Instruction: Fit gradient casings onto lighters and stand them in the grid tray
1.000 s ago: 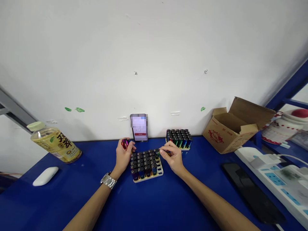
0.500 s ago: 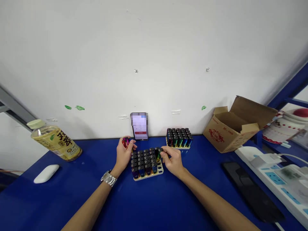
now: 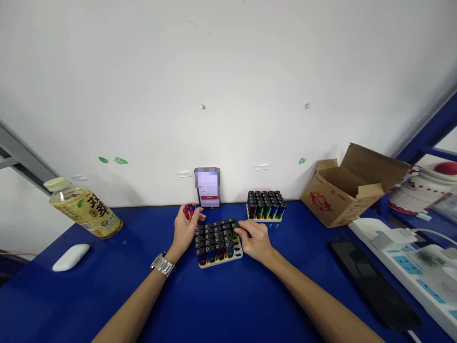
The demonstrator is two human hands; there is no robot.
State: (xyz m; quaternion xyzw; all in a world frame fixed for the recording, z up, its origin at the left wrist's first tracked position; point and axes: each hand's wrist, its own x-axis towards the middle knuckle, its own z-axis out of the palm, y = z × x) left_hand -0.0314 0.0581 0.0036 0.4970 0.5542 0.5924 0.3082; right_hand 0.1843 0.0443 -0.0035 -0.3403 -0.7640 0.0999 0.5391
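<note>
My left hand (image 3: 183,232) is closed around several shiny cases (image 3: 189,210) in red, purple and blue, at the back left of the near rack. That pale rack (image 3: 221,261) holds rows of upright oval metallic cases (image 3: 220,250) with black tops. Its right-hand column has bare oval holes toward the front. My right hand (image 3: 256,241) pinches one black-topped case (image 3: 235,226) near the back of this column. Fingers partly hide it, so I cannot tell how deep it sits.
Behind stands a second filled rack (image 3: 264,219). A lit phone (image 3: 209,190) leans on the wall. To the right are an open cardboard box (image 3: 326,197), a dark phone (image 3: 373,283) and a power strip (image 3: 410,264). A bottle (image 3: 87,209) and white case (image 3: 70,257) stand left.
My right hand has shifted slightly left, and the case it pinches now stands more in line with the right-hand column. My left hand keeps hold of its cases. The view has shifted slightly.
</note>
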